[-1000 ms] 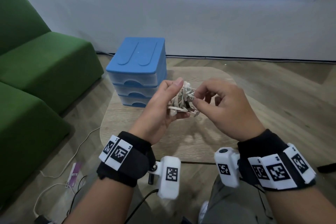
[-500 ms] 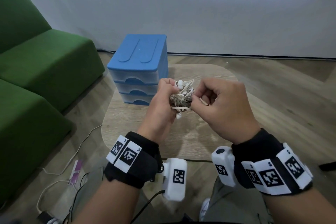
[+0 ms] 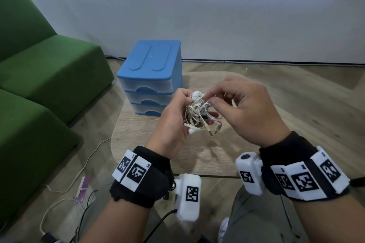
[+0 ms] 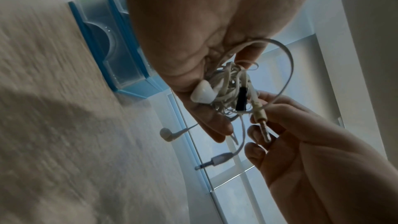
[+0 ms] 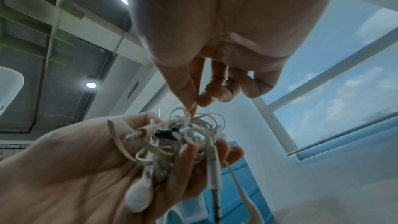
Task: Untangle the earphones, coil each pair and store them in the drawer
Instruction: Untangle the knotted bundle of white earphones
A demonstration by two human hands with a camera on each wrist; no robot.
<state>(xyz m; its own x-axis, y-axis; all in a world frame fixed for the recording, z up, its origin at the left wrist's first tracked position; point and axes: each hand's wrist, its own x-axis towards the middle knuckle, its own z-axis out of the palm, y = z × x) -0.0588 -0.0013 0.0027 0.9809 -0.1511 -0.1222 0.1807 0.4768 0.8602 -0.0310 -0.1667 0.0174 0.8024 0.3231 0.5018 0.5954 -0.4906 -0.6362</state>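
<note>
A tangled bundle of white earphones (image 3: 195,110) sits in my left hand (image 3: 178,108), whose fingers curl round it above the wooden table (image 3: 138,136). My right hand (image 3: 209,98) pinches one flat cord loop (image 5: 187,112) at the top of the bundle between thumb and forefinger. An earbud (image 4: 203,94) lies against my left palm, and another earbud (image 4: 167,134) dangles below. Two jack plugs (image 3: 211,134) hang under the tangle; one plug (image 4: 261,120) lies near my right fingers. The blue three-drawer unit (image 3: 150,77) stands behind my hands with all drawers shut.
A green sofa (image 3: 49,77) fills the left side. White and black cables (image 3: 59,193) and a purple packet (image 3: 84,187) lie on the floor left of the table. A white wall with windows stands behind the drawer unit.
My right hand has moved from the bundle's side to its top and now pinches a loop there. Jack plugs now hang free below the tangle. The left hand keeps its hold.
</note>
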